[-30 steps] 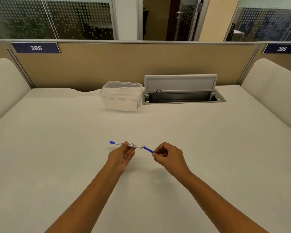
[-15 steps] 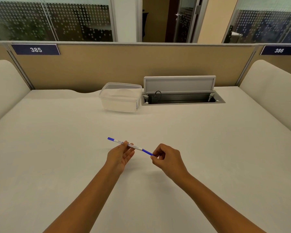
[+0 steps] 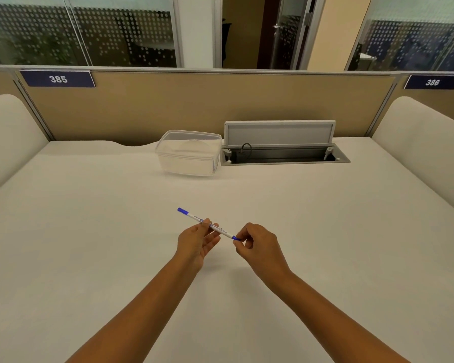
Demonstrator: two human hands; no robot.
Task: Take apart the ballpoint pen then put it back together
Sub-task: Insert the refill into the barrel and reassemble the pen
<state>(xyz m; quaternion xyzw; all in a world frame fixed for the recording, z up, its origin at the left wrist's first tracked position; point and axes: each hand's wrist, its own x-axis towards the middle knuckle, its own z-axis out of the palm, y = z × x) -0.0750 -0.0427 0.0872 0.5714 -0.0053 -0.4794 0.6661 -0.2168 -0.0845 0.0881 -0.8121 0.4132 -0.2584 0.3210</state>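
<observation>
A white ballpoint pen (image 3: 198,218) with blue ends and blue print on its barrel is held just above the white table, slanting from upper left to lower right. My left hand (image 3: 197,241) pinches the barrel near its middle between thumb and fingers. My right hand (image 3: 257,244) grips the blue piece (image 3: 235,238) at the pen's near end; only a short bit of blue shows outside its fingertips. The blue far end points toward the back left.
A clear plastic box (image 3: 189,153) stands at the back of the table (image 3: 89,231). Beside it on the right, a cable hatch (image 3: 281,150) is sunk into the table with its grey lid up. Padded partitions flank both sides.
The blue piece in my right hand has slid further into the barrel, so less blue shows. The pen's far end has tilted up and away.
</observation>
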